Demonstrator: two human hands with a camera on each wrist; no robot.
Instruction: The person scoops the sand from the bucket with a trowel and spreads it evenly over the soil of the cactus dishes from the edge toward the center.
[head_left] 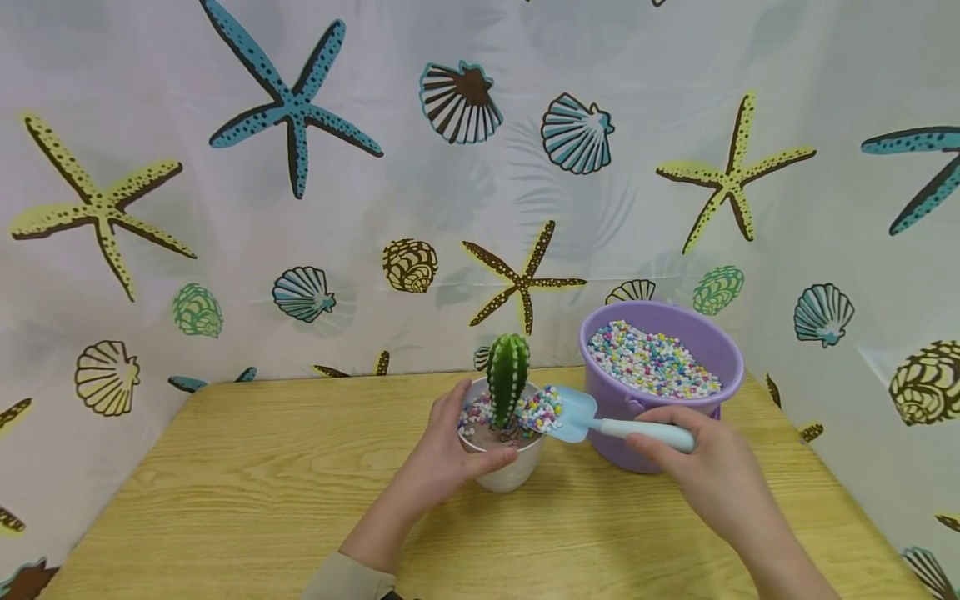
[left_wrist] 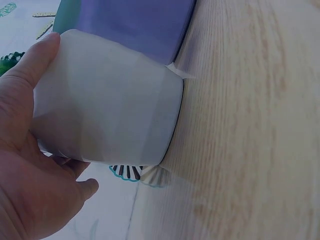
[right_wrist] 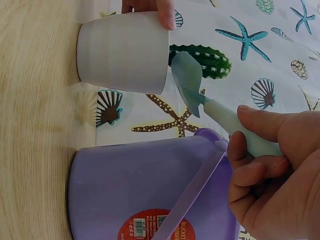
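A small green cactus [head_left: 507,379] stands in a white pot [head_left: 510,475], with colourful pebbles around its base. My left hand [head_left: 447,454] grips the pot from its left side, thumb across the near rim; the left wrist view shows the pot's wall [left_wrist: 110,100] within that grasp. With my right hand [head_left: 708,471] I hold a light blue hand trowel [head_left: 576,414] by its handle. Its blade, loaded with small multicoloured pebbles [head_left: 542,410], reaches over the pot's right rim beside the cactus. In the right wrist view, fingers curl round the trowel's handle [right_wrist: 245,127].
Right of the pot stands a purple bucket [head_left: 622,429] holding many multicoloured pebbles [head_left: 652,362]. Its handle [right_wrist: 192,192] hangs down the side by a red label [right_wrist: 145,225]. Beneath is a wooden table [head_left: 300,467], backed by a curtain [head_left: 450,192] printed with starfish and shells.
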